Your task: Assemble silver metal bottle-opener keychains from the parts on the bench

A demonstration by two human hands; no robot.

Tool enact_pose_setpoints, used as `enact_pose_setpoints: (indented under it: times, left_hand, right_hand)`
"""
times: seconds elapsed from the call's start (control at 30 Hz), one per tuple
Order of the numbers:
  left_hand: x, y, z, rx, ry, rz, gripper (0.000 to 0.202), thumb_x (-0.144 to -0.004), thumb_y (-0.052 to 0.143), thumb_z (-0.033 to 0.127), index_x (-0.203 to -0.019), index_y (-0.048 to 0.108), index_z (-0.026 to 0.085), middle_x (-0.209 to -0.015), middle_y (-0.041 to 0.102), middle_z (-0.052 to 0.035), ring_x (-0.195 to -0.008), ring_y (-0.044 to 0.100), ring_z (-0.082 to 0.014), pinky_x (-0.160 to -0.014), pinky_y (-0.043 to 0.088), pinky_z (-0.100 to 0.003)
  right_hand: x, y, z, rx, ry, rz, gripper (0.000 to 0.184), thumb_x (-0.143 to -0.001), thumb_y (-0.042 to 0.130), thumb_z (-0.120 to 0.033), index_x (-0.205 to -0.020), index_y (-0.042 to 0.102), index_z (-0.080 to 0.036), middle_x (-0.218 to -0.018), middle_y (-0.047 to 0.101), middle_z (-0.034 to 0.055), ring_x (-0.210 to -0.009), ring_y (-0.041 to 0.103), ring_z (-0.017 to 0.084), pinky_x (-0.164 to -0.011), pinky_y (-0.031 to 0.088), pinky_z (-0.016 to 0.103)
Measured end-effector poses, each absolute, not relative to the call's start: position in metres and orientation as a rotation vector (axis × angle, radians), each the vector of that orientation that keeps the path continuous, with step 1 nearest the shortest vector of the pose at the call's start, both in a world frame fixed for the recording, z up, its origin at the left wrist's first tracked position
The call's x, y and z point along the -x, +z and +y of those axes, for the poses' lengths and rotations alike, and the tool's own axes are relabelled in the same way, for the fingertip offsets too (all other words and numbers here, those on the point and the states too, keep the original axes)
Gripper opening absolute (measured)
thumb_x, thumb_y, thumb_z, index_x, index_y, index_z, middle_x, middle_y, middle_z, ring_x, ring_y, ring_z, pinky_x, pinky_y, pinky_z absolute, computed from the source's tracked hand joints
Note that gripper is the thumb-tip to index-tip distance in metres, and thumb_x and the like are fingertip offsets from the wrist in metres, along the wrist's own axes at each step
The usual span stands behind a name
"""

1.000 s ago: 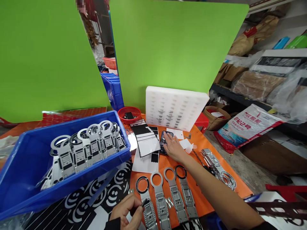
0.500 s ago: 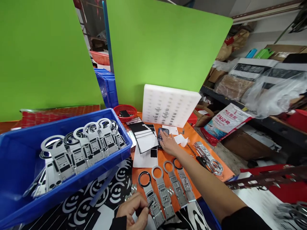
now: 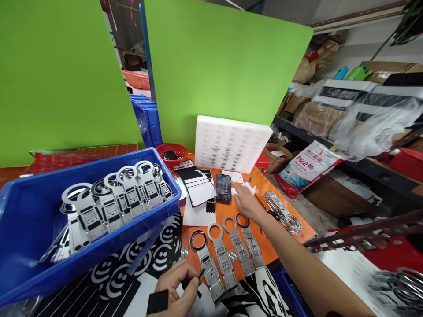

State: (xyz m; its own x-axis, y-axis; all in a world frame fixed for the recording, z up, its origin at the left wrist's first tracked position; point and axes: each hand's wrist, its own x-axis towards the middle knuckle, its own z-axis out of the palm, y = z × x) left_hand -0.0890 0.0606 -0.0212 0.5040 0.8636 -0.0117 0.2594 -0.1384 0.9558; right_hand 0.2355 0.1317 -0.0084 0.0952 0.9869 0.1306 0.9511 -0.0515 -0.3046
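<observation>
My left hand [image 3: 178, 284] is closed low in the head view, pinching a small black strip [image 3: 201, 273] between thumb and fingers. Just right of it, several flat grey metal pieces with ring ends [image 3: 224, 264] lie in a row on the orange table [image 3: 264, 246]. My right hand [image 3: 246, 200] rests beside a smartphone [image 3: 224, 189], its fingers stretched out and nothing in its grasp. The phone's dark screen shows in full. Against its left side lie black and white sheets [image 3: 198, 187].
A blue bin [image 3: 99, 174] on the left holds more ringed metal pieces. At the back stand a red basket [image 3: 172, 154] and a white foam block [image 3: 231, 143]. Further ringed pieces [image 3: 280, 211] and a dark-handled tool [image 3: 262, 203] lie to the right.
My right hand has slid off the phone to its right, uncovering the screen. My left hand keeps its pinch on the black strip and has shifted slightly.
</observation>
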Motion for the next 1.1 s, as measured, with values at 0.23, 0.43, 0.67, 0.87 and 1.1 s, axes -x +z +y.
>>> enact_pose_setpoints:
  times: [0.23,0.43,0.67,0.87,1.1]
  left_hand:
    - [0.062,-0.012,0.046,-1.681,0.739,1.083,0.027,-0.083,0.054,0.034,-0.061,0.053,0.020,-0.062,0.055,0.0003,-0.059,0.049,-0.0153,-0.060,0.037,-0.025]
    - [0.028,0.006,0.033,-1.665,0.781,1.228,0.030,-0.082,0.053,0.040,-0.060,0.052,0.020,-0.060,0.052,-0.0001,-0.058,0.046,-0.0151,-0.057,0.037,-0.025]
    - [0.023,0.019,0.016,-1.599,0.784,1.381,0.029,-0.082,0.055,0.038,-0.059,0.054,0.020,-0.061,0.052,-0.0003,-0.059,0.046,-0.0150,-0.058,0.037,-0.025]
    - [0.024,0.019,0.000,-1.552,0.829,1.468,0.027,-0.081,0.056,0.036,-0.060,0.054,0.020,-0.062,0.052,0.0002,-0.060,0.047,-0.0149,-0.058,0.037,-0.025]
    - [0.028,0.025,-0.010,-1.573,0.864,1.470,0.030,-0.082,0.053,0.040,-0.060,0.055,0.020,-0.062,0.055,-0.0009,-0.060,0.049,-0.0158,-0.058,0.037,-0.026]
  right_hand:
    - [-0.248,-0.025,0.125,1.975,0.235,-2.025,0.066,-0.092,0.026,-0.018,-0.155,0.009,-0.014,-0.148,0.046,0.0128,-0.138,0.040,0.021,-0.112,0.035,0.042]
    - [-0.240,-0.030,0.180,1.877,0.279,-2.087,0.070,-0.085,0.033,-0.014,-0.153,0.019,-0.004,-0.153,0.039,0.0141,-0.145,0.028,0.026,-0.118,0.023,0.041]
    - [-0.254,-0.020,0.171,1.874,0.300,-1.956,0.075,-0.085,0.032,-0.014,-0.155,0.007,-0.004,-0.154,0.038,0.0144,-0.148,0.019,0.027,-0.119,0.021,0.049]
    - [-0.264,-0.019,0.128,1.783,0.433,-1.877,0.076,-0.089,0.028,-0.016,-0.156,-0.008,-0.019,-0.151,0.043,0.0073,-0.142,0.033,0.022,-0.111,0.039,0.044]
    - [-0.255,-0.019,0.114,1.795,0.578,-1.879,0.072,-0.091,0.028,-0.015,-0.157,-0.002,-0.022,-0.152,0.042,0.0076,-0.141,0.036,0.024,-0.103,0.046,0.042]
